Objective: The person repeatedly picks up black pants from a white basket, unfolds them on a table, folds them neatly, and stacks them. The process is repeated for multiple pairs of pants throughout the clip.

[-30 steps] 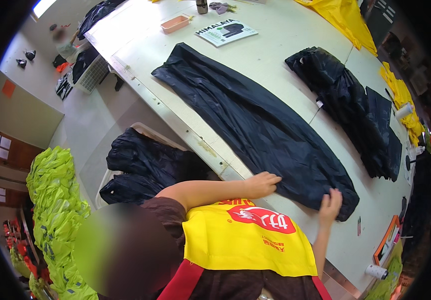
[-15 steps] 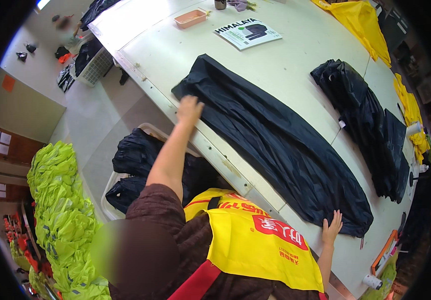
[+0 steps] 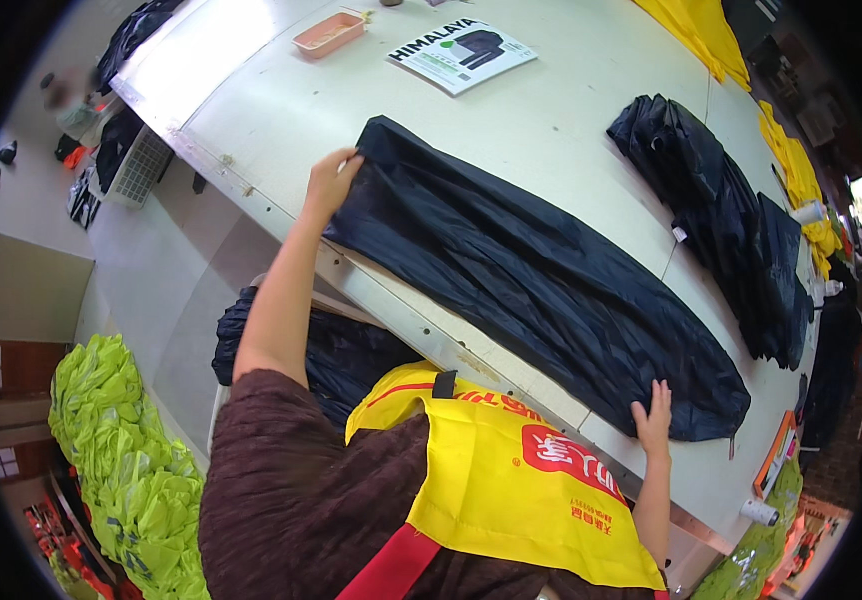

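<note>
A long, folded navy garment (image 3: pixel 521 260) of thin, slightly shiny cloth lies slantwise along the table's near edge. My left hand (image 3: pixel 334 180) has its fingers closed on the cloth at the garment's far left end, by the corner. At the near right end, my right hand (image 3: pixel 654 418) rests with fingers stretched out against the garment's edge. Creases run lengthwise through the cloth.
On the white table (image 3: pixel 541 130) are a pile of dark garments (image 3: pixel 711 200), a printed packet (image 3: pixel 463 55), a pink tray (image 3: pixel 329 35) and yellow cloth (image 3: pixel 701 35). Below the edge lie dark garments (image 3: pixel 351 350); lime-green garments (image 3: pixel 131 450) are heaped on the left.
My left hand has moved from lying on the cloth to gripping its left end, which is now spread wider toward the table edge. My right hand stays near the right end.
</note>
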`<state>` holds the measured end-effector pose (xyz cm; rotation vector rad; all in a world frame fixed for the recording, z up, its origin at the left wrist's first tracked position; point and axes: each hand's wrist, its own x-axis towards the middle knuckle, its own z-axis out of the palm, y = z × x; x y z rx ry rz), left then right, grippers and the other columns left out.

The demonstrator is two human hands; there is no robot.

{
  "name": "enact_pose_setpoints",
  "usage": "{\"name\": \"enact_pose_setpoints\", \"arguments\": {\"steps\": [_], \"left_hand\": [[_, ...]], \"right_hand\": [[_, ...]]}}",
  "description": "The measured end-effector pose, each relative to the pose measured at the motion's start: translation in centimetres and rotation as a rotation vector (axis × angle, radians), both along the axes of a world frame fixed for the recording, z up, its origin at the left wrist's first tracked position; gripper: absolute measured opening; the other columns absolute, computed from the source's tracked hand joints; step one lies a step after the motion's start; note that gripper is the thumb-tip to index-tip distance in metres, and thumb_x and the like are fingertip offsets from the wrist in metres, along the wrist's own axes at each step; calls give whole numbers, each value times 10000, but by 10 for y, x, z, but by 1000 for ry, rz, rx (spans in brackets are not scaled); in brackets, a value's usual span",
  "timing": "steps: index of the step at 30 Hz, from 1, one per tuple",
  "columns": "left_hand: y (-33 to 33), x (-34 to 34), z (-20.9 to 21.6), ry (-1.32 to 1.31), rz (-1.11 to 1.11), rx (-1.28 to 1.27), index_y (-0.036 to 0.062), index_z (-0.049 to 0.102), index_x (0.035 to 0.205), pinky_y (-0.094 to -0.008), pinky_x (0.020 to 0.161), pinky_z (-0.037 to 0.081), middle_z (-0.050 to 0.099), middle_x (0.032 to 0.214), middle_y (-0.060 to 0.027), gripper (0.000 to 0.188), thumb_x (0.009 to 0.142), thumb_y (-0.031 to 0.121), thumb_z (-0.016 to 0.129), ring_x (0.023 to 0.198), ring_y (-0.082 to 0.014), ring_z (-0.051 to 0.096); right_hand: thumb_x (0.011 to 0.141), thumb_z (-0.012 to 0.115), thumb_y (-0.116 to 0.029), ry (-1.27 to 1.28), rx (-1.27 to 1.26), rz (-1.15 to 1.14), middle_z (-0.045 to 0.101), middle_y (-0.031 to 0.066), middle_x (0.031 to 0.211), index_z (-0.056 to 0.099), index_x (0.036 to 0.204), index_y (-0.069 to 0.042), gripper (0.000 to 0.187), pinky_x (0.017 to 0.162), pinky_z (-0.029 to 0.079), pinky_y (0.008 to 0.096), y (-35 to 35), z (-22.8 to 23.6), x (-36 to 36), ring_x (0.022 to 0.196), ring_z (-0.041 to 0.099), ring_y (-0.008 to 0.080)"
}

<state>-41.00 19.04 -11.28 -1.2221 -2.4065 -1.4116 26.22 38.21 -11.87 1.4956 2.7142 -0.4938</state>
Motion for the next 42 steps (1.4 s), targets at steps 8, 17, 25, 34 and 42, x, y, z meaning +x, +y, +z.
{"name": "enact_pose_setpoints", "arguments": {"steps": [8,17,25,34,42], "left_hand": [[111,-9,179,-334,-395,332,28,601,1036,-270,600,494,605,816,-70,298,900,281,524,782,-155,583],[-16,-44,-1,30,32,-778,24,636,890,-442,766,463,625,857,-220,295,833,291,526,844,-385,596],[-13,-17,51,-227,18,-19,-14,629,839,-240,569,426,585,646,-28,295,858,276,580,616,-72,525],[-65,-13,-43,-93,87,-397,9,607,850,-360,643,455,606,716,-176,205,830,212,598,672,-296,588],[-89,-7,-41,-53,83,-464,35,586,943,-360,669,451,596,753,-164,222,869,243,558,694,-285,570]], "right_hand": [[824,537,-381,-82,-46,-146,140,129,1489,244,1410,-124,703,1038,101,586,-1,-30,11,1373,85,346],[796,566,-375,-152,-6,-74,120,145,1490,222,1416,-113,755,1035,94,592,-7,-20,-2,1374,62,355],[804,561,-406,-144,-141,-81,103,140,1495,217,1419,-113,763,1033,111,597,-7,-3,6,1374,68,354],[770,605,-448,-168,-65,-25,98,121,1499,201,1424,-131,832,1018,129,617,-2,-9,1,1373,62,359],[754,617,-458,-184,-60,-50,94,130,1497,210,1421,-127,848,1038,99,590,-9,-3,-2,1376,47,349]]}}
